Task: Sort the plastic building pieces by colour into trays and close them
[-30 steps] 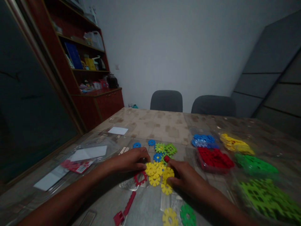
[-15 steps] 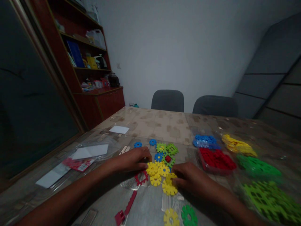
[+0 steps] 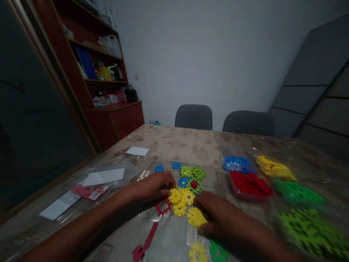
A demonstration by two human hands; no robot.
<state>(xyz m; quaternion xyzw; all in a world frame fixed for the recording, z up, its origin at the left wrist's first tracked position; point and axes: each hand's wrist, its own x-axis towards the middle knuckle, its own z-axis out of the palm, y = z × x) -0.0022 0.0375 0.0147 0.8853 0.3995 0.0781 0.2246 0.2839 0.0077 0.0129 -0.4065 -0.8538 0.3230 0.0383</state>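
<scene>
In the head view, a cluster of yellow notched discs (image 3: 180,209) lies at the middle of the table. My left hand (image 3: 160,183) reaches in from the left, its thumb and fingertips pinching the edge of a yellow disc (image 3: 175,196) in that cluster. On the right, my right hand (image 3: 218,213) has fingers and thumb around another yellow notched disc (image 3: 196,217), covering its right side. Behind the yellow pieces sit a blue disc (image 3: 184,182) and green square pieces (image 3: 199,173), one with a red block (image 3: 193,184) on it. A red toothed ring (image 3: 163,207) is below my left hand.
Boxes of red pieces (image 3: 251,185) and lime pieces (image 3: 311,231), with bags of blue pieces (image 3: 236,163), stand at right. Clear plastic packaging (image 3: 117,174) lies left. A red stick (image 3: 151,235), yellow disc (image 3: 198,251) and green disc (image 3: 218,251) are in front.
My right hand has lowered the yellow disc it held tilted onto the one beneath, and its thumb and fingers have spread wider. My left hand has hardly moved.
</scene>
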